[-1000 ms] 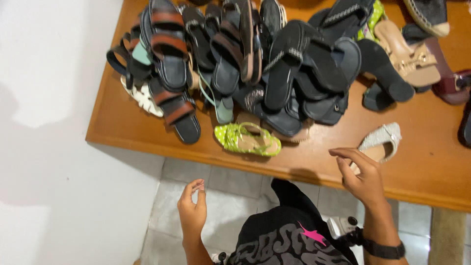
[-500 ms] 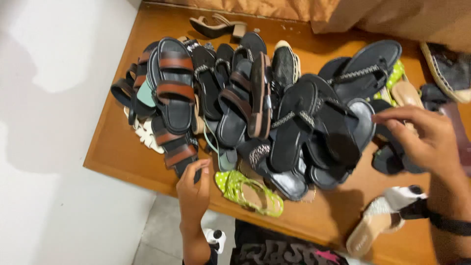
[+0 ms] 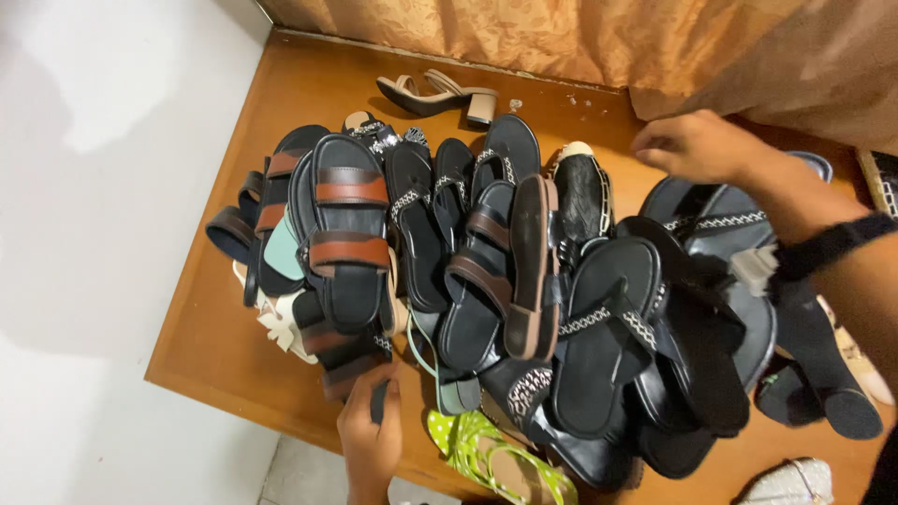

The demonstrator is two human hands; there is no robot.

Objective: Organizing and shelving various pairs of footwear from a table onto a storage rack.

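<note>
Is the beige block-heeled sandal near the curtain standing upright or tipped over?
Tipped over. The beige block-heeled sandal lies on its side on the wooden table, its block heel pointing sideways instead of down.

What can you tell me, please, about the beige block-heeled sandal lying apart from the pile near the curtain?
The beige heeled sandal lies on its side on the wooden table, close to the back edge below the curtain. It has thin straps, a dark insole and a chunky, pale block heel pointing right. It looks like leather or faux leather. It sits apart from the shoe pile, and neither hand touches it.
</note>
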